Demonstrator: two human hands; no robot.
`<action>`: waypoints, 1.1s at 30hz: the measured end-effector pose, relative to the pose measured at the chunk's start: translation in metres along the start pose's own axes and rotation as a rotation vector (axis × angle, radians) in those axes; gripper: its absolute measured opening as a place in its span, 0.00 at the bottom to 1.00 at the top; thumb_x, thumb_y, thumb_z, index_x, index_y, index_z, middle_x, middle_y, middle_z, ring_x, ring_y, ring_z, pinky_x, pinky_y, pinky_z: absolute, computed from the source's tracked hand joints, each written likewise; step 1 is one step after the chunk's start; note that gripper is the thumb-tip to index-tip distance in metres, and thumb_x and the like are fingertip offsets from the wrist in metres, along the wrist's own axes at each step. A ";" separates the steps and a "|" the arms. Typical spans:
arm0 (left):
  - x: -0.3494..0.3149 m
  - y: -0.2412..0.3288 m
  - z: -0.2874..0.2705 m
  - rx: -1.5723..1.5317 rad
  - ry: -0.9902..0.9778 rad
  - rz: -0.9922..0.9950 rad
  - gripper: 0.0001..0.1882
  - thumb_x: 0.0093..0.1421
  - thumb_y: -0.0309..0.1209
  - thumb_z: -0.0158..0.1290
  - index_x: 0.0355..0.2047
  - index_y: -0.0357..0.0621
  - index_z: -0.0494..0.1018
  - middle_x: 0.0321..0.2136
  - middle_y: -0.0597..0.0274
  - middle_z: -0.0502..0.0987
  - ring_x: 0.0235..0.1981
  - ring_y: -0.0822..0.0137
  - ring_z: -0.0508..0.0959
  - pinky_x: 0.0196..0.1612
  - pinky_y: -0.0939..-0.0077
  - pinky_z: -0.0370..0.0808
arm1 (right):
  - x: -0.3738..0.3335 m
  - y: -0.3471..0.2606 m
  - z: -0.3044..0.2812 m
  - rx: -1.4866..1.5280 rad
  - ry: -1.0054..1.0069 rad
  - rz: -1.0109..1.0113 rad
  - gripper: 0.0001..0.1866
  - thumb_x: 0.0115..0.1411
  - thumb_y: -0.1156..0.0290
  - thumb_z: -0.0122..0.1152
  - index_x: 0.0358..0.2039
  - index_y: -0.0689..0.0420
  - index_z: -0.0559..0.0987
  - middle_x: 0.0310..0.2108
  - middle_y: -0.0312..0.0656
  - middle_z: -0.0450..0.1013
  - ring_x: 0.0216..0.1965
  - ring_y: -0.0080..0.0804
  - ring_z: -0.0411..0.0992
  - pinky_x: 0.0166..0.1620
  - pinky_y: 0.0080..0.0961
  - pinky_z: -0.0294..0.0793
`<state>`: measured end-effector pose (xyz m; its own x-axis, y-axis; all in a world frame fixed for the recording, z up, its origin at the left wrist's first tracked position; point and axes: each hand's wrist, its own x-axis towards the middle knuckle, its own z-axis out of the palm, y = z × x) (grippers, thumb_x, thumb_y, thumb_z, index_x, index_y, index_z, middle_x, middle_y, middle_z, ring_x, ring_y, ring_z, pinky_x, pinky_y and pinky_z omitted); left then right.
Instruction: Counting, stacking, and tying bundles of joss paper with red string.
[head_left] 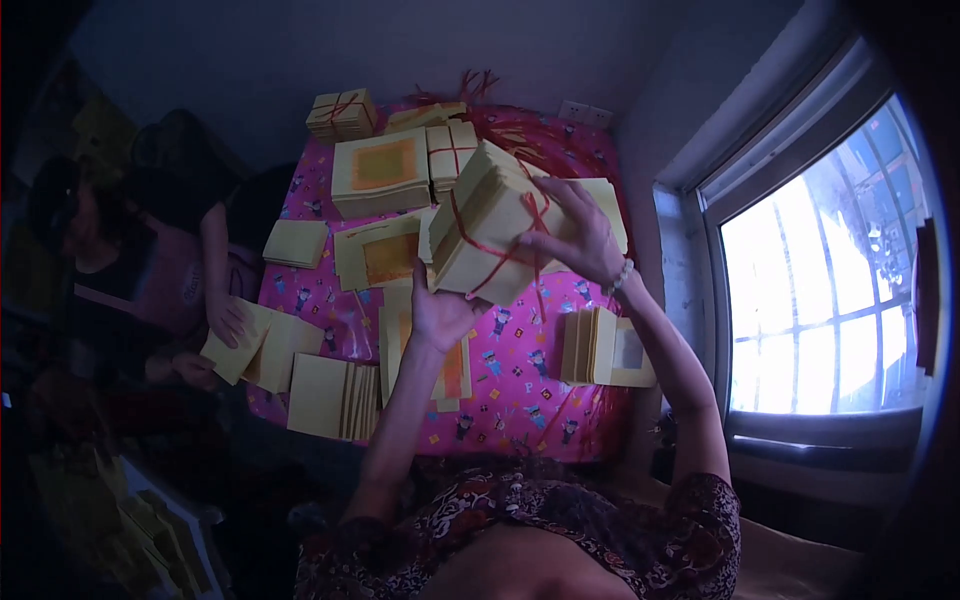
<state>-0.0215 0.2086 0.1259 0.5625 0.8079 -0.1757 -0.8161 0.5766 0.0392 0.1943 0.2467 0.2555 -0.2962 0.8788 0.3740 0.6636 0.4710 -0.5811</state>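
A thick bundle of yellow paper (pixel 490 230), tied crosswise with red string, is held tilted above the table between my two hands. My left hand (pixel 442 312) supports it from below at its near left edge, palm up. From the right, my right hand (pixel 580 235) grips the bundle's face beside the red knot, thumb and fingers spread across it. Below and left of it, yellow sheets with an orange square (pixel 385 250) lie on the table. Another stack with an orange square on top (pixel 380 165) stands behind them.
The table has a pink patterned cloth (pixel 500 400). More tied bundles (pixel 340 115) stand at the back, near loose red strings (pixel 510 135). Folded stacks lie at the right (pixel 605 350) and front left (pixel 335 395). At the left, a co-worker's hands (pixel 228 318) handle yellow sheets. A barred window is on the right.
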 end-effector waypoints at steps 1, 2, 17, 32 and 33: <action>0.016 0.010 -0.001 0.004 0.028 0.005 0.44 0.55 0.67 0.35 0.61 0.47 0.51 0.59 0.51 0.55 0.58 0.51 0.57 0.59 0.52 0.56 | 0.023 0.011 0.004 0.001 0.005 0.002 0.36 0.43 0.55 0.70 0.50 0.58 0.69 0.45 0.47 0.69 0.48 0.41 0.68 0.50 0.32 0.67; 0.032 0.020 -0.003 0.007 0.058 0.013 0.43 0.55 0.66 0.34 0.61 0.48 0.51 0.58 0.52 0.55 0.57 0.48 0.57 0.58 0.52 0.58 | 0.047 0.026 0.010 -0.004 -0.003 -0.004 0.35 0.43 0.54 0.70 0.49 0.58 0.70 0.44 0.46 0.69 0.47 0.40 0.69 0.48 0.31 0.68; 0.189 0.090 -0.025 -0.157 0.165 0.066 0.35 0.60 0.57 0.37 0.56 0.40 0.54 0.55 0.50 0.56 0.57 0.47 0.58 0.59 0.48 0.59 | 0.252 0.203 0.105 0.034 -0.297 0.233 0.35 0.41 0.51 0.72 0.46 0.59 0.74 0.39 0.42 0.74 0.42 0.30 0.72 0.47 0.28 0.71; 0.200 0.076 -0.042 -0.093 0.350 0.157 0.23 0.63 0.48 0.40 0.48 0.43 0.61 0.46 0.53 0.65 0.52 0.51 0.65 0.55 0.52 0.63 | 0.251 0.240 0.153 0.239 -0.079 0.301 0.45 0.46 0.53 0.68 0.58 0.62 0.59 0.53 0.56 0.62 0.53 0.42 0.64 0.55 0.32 0.65; 0.195 0.068 -0.045 0.054 0.438 0.220 0.21 0.63 0.44 0.41 0.50 0.44 0.61 0.47 0.54 0.65 0.51 0.54 0.66 0.54 0.55 0.64 | 0.247 0.236 0.150 0.142 -0.030 0.309 0.43 0.47 0.52 0.67 0.58 0.61 0.60 0.53 0.57 0.63 0.54 0.44 0.64 0.54 0.33 0.65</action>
<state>0.0270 0.4000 0.0500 0.2597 0.7909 -0.5541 -0.8947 0.4130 0.1702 0.1748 0.5863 0.1021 -0.1180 0.9825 0.1442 0.6238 0.1863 -0.7591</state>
